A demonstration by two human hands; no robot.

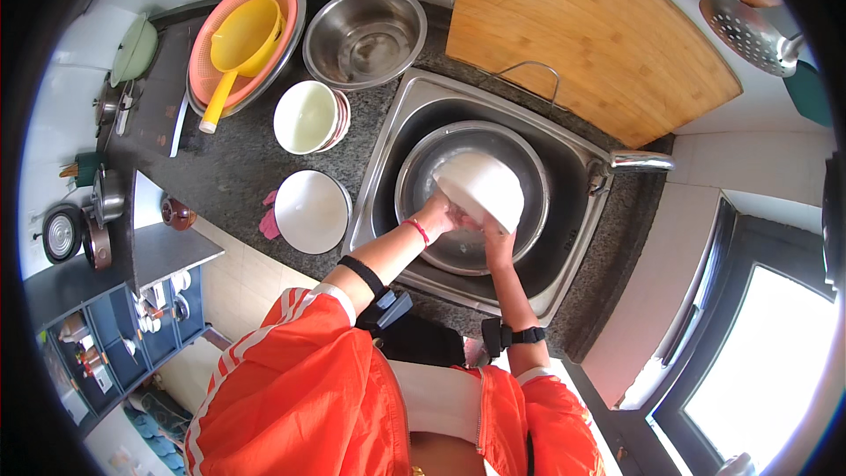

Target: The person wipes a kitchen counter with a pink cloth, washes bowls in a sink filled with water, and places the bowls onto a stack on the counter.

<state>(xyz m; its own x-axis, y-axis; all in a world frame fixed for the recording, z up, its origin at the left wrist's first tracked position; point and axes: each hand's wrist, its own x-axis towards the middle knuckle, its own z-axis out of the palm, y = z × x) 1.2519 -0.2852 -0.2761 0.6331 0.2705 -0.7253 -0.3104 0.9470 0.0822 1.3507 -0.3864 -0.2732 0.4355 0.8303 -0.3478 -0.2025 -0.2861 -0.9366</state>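
Observation:
Both hands hold a white bowl (484, 186), tilted on its side, above a metal basin (542, 211) set in the stainless steel sink (386, 165). My left hand (444, 215) is at the bowl's lower left, its fingers partly hidden at the rim. On the bowl's near right side, my right hand (498, 238) grips the wall and rim. Water seems to lie in the basin. Left of the sink, a white bowl (312, 211) rests on the counter beside a pink cloth (269, 221). Behind that bowl are several nested bowls (307, 118).
An empty steel basin (365, 38) stands behind the nested bowls, with a yellow ladle (246, 39) in a pink colander (198, 69) to its left. A wooden cutting board (568, 33) leans behind the sink. The faucet (638, 160) is at the sink's right edge.

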